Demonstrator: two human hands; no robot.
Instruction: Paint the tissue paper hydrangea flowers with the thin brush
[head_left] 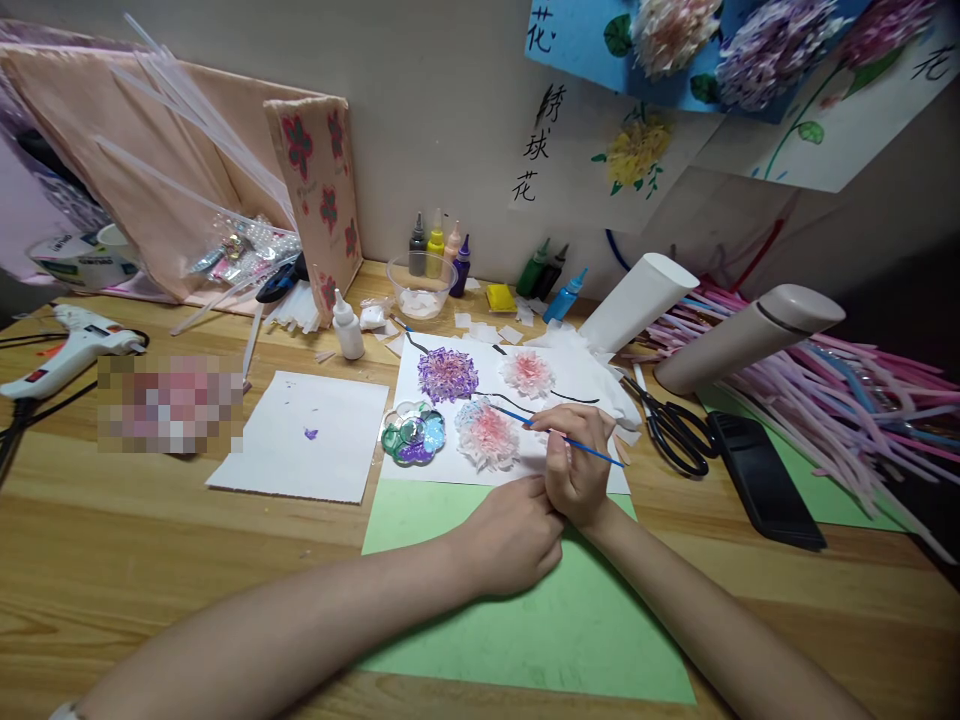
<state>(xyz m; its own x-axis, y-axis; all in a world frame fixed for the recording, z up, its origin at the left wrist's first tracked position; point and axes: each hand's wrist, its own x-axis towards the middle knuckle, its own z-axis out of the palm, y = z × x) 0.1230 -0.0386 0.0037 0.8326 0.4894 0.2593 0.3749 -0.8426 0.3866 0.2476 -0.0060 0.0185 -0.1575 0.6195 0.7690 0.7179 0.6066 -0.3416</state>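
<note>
My right hand (579, 465) pinches a thin blue paintbrush (577, 442), whose tip touches the upper part of a white-and-pink paper flower (487, 434), where pale blue shows. My left hand (514, 535) is closed against the right hand near the wrist, knuckles up; its fingertips are hidden. The flower lies on a white sheet (427, 478), with a purple paper flower (448, 374) and a smaller pink one (528, 372) above it. Black stem lines run across the sheet. A flower-shaped palette (413, 434) with green, blue and purple paint rests at its left edge.
Green paper (525, 640) lies under my arms. To the left are a marked white sheet (300, 440) and a glue gun (64, 350). Scissors (675, 425), a phone (766, 480) and a tumbler (750, 335) are at right. Paint bottles (436, 245) and a clear bowl (421, 285) stand behind.
</note>
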